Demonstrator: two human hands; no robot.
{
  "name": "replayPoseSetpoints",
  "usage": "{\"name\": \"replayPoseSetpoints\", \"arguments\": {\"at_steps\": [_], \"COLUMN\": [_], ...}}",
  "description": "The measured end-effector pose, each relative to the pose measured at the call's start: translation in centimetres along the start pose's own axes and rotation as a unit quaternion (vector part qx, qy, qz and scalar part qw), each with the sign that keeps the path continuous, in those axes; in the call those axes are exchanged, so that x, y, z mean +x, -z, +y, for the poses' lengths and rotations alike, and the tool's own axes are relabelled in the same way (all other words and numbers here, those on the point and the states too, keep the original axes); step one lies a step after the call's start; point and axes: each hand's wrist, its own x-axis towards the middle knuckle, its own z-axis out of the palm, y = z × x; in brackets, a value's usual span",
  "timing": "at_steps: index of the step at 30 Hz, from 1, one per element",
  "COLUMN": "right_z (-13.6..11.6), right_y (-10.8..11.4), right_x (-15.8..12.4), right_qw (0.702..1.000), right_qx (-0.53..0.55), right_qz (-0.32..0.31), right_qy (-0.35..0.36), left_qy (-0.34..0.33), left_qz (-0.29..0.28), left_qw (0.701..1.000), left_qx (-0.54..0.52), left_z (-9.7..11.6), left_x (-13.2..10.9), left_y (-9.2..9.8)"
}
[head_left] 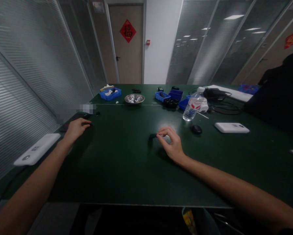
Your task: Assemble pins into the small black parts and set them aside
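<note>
1. Our right hand pinches a small dark rounded piece at the middle of the dark green tabletop
2. Our left hand lies unclenched on a flat black pad at the table's left edge

The left hand and right hand are bare, as are both long, slender forearms.

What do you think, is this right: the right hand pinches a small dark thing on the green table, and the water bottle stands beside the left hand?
Not quite. The head view shows the water bottle standing far from the left hand, beyond the right hand, near a black mouse. The rest holds: the right hand pinches a small dark thing on the green table.
</note>
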Motion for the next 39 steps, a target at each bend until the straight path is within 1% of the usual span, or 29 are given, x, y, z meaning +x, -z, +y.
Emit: {"name": "replayPoseSetpoints", "arguments": {"at_steps": [4, 10, 18, 23, 26, 31, 36, 39], "right_z": [0.0, 0.2, 0.2, 0.1, 0.0, -0.2, -0.3, -0.2], "right_y": [0.0, -0.1, -0.2, 0.0, 0.0, 0.0, -0.1, -0.1], "right_x": [0.0, 0.0, -0.2, -0.1, -0.1, 0.0, 0.0, 0.0], "right_qw": [1.000, 1.000, 1.000, 1.000, 1.000, 1.000, 1.000, 1.000], "right_qx": [0.001, 0.004, 0.006, 0.005, 0.005, 0.002, 0.007, 0.010], "right_qz": [-0.001, 0.000, -0.001, -0.003, -0.007, -0.009, -0.010, -0.009], "right_qy": [-0.001, 0.000, -0.003, -0.003, -0.006, -0.008, -0.003, 0.000], "left_qy": [0.032, 0.045, 0.021, 0.029, 0.023, 0.015, -0.008, -0.009], "left_qz": [-0.005, 0.005, 0.020, 0.016, 0.019, 0.019, 0.011, 0.009], "left_qw": [0.999, 0.999, 0.999, 0.999, 0.999, 1.000, 1.000, 0.999], "left_qx": [-0.017, -0.021, -0.013, -0.018, -0.020, 0.000, 0.027, 0.036], "left_z": [0.5, 0.9, 1.5, 2.0, 2.1, 2.3, 3.0, 3.4], "left_x": [0.0, 0.1, -0.2, -0.5, -0.6, -0.7, -0.9, -0.9], "left_y": [0.1, 0.2, 0.5, 0.8, 0.8, 1.0, 1.3, 1.5]}}
